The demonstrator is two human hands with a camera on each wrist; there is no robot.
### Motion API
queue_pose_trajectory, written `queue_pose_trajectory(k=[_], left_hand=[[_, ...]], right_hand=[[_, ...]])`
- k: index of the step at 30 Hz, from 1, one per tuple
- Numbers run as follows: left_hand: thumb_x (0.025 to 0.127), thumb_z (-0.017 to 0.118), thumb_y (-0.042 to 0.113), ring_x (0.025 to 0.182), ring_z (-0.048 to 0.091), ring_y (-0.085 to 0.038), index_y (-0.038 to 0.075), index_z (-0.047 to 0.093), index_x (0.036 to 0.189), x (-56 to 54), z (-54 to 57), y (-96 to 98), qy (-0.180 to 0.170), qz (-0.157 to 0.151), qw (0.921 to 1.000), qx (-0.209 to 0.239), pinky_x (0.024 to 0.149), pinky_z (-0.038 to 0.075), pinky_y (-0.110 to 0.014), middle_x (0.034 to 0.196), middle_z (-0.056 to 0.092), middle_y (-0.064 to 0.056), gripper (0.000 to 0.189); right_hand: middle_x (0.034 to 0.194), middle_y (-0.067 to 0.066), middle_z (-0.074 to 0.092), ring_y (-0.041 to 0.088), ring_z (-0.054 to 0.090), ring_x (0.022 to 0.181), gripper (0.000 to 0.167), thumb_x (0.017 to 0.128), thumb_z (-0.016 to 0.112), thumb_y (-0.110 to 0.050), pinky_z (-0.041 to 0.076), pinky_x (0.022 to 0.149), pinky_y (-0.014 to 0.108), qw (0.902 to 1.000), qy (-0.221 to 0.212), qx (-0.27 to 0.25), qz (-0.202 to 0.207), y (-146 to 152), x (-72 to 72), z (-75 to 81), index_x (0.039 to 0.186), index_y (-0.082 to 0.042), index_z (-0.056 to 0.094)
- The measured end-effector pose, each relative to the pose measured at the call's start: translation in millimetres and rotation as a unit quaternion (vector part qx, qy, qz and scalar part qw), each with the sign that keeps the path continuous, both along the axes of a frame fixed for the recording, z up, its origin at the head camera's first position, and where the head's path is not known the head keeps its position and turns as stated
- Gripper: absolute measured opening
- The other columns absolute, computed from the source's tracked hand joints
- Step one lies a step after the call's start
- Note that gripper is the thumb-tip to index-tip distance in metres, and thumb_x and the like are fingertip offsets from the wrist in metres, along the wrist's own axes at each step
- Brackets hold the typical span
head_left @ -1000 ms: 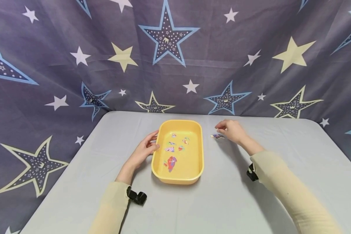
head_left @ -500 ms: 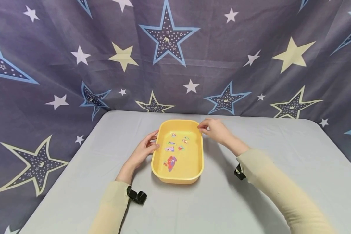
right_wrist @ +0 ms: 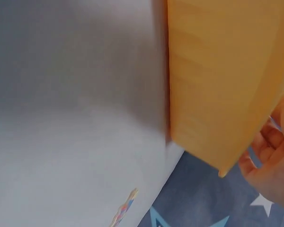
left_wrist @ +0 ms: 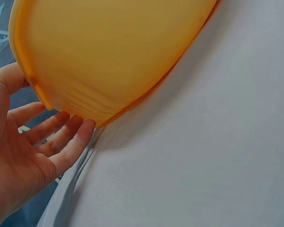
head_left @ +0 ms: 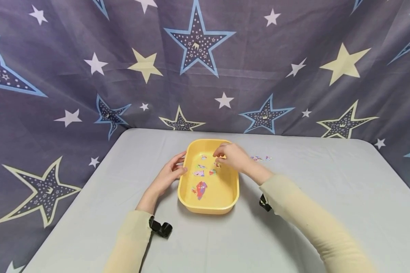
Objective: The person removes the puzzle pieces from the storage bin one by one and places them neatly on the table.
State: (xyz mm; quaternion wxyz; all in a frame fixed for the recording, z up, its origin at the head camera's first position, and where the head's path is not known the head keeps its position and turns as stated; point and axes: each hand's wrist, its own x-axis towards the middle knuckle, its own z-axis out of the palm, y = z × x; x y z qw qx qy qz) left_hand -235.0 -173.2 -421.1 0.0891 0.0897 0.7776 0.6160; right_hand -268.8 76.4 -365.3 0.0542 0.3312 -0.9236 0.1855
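A yellow plastic tray stands on the table with several small colourful flat cut-outs on its floor, among them a red and purple one and a lilac one. My left hand holds the tray's left side, thumb at the rim and fingertips against the outer wall. Over the tray's far right part is my right hand, fingers bent, thumb and index apart just above a small cut-out. No piece shows between those fingers. In the right wrist view the tray wall partly hides them.
Right of the tray, two cut-out patches, a longer one and a smaller one, lie on the grey tabletop. A dark curtain with stars hangs behind the table. Each wrist wears a black camera band.
My right hand has moved left from the cut-outs on the table, across the tray's right rim, to above the inside of the tray. My left hand and the tray have stayed put.
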Motion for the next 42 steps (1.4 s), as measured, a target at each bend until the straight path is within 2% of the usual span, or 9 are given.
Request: queue_pose_trajectory(k=[6, 10, 17, 23, 25, 30, 37, 42], left_hand=[[0.084, 0.056, 0.014, 0.112, 0.049, -0.027, 0.018, 0.03, 0.143, -0.2, 0.6, 0.9, 0.0, -0.003, 1.0, -0.001, 0.078, 0.053, -0.031, 0.135, 0.039, -0.015, 0.064], [0.084, 0.056, 0.013, 0.112, 0.049, -0.027, 0.018, 0.03, 0.143, -1.2, 0.4, 2.2, -0.002, -0.003, 1.0, -0.003, 0.079, 0.052, -0.031, 0.135, 0.039, -0.015, 0.064], [0.085, 0.056, 0.011, 0.112, 0.048, -0.028, 0.018, 0.028, 0.143, -2.3, 0.9, 1.8, -0.006, -0.008, 0.9999, 0.002, 0.079, 0.052, -0.031, 0.137, 0.037, -0.017, 0.064], [0.086, 0.053, 0.006, 0.112, 0.047, -0.03, 0.01, 0.025, 0.144, 9.8, 18.5, 5.2, -0.008, -0.016, 0.9998, 0.002, 0.081, 0.052, -0.034, 0.138, 0.034, -0.023, 0.064], [0.086, 0.053, 0.008, 0.111, 0.048, -0.029, 0.011, 0.026, 0.144, 9.4, 17.2, 4.9, -0.004, -0.016, 0.9999, 0.002, 0.081, 0.052, -0.034, 0.137, 0.034, -0.022, 0.064], [0.085, 0.055, 0.012, 0.111, 0.049, -0.027, 0.018, 0.029, 0.143, -0.2, -0.2, 0.7, 0.004, -0.011, 0.9999, 0.003, 0.079, 0.052, -0.032, 0.136, 0.037, -0.017, 0.064], [0.085, 0.056, 0.013, 0.11, 0.049, -0.026, 0.021, 0.031, 0.142, -0.4, -1.5, -0.4, 0.001, -0.001, 1.0, -0.002, 0.078, 0.052, -0.032, 0.135, 0.039, -0.014, 0.063], [0.087, 0.055, 0.011, 0.111, 0.048, -0.027, 0.018, 0.029, 0.143, -0.2, -0.1, -0.2, -0.002, -0.009, 0.9999, 0.004, 0.078, 0.052, -0.03, 0.136, 0.037, -0.017, 0.063]], right_hand=[[0.089, 0.002, 0.065, 0.014, 0.059, 0.08, 0.016, 0.078, 0.068, -0.016, 0.048, 0.072, 0.026, 0.9993, -0.004, 0.034, 0.013, -9.0, 0.4, -3.6, 0.092, -0.009, 0.071], [0.088, -0.001, 0.064, 0.012, 0.059, 0.079, 0.017, 0.077, 0.069, -0.02, 0.048, 0.071, 0.026, 0.9974, -0.015, 0.071, 0.003, -11.9, 1.4, -7.3, 0.093, -0.013, 0.071], [0.088, -0.007, 0.065, 0.01, 0.053, 0.079, 0.025, 0.075, 0.072, -0.033, 0.039, 0.082, 0.036, 0.9906, -0.039, 0.13, -0.014, -15.8, 3.2, -14.4, 0.097, -0.021, 0.071], [0.084, -0.011, 0.064, 0.007, 0.051, 0.075, 0.026, 0.072, 0.073, -0.037, 0.034, 0.079, 0.035, 0.9866, -0.038, 0.157, -0.021, -18.2, 4.6, -18.2, 0.095, -0.024, 0.071], [0.082, -0.012, 0.064, 0.006, 0.05, 0.074, 0.026, 0.072, 0.074, -0.037, 0.033, 0.079, 0.034, 0.9855, -0.039, 0.164, -0.022, -18.8, 4.9, -19.0, 0.094, -0.025, 0.071], [0.079, -0.013, 0.062, 0.006, 0.05, 0.073, 0.022, 0.072, 0.073, -0.038, 0.033, 0.081, 0.035, 0.9818, -0.028, 0.187, -0.018, -19.8, 4.4, -21.4, 0.092, -0.029, 0.071], [0.081, -0.013, 0.062, 0.005, 0.052, 0.076, 0.015, 0.072, 0.073, -0.038, 0.033, 0.082, 0.036, 0.9801, -0.012, 0.198, -0.01, -20.8, 4.7, -23.1, 0.085, -0.031, 0.07], [0.079, -0.013, 0.061, 0.006, 0.053, 0.076, 0.011, 0.073, 0.072, -0.037, 0.033, 0.082, 0.036, 0.9801, -0.005, 0.198, -0.008, -20.4, 5.3, -23.5, 0.081, -0.031, 0.07]])
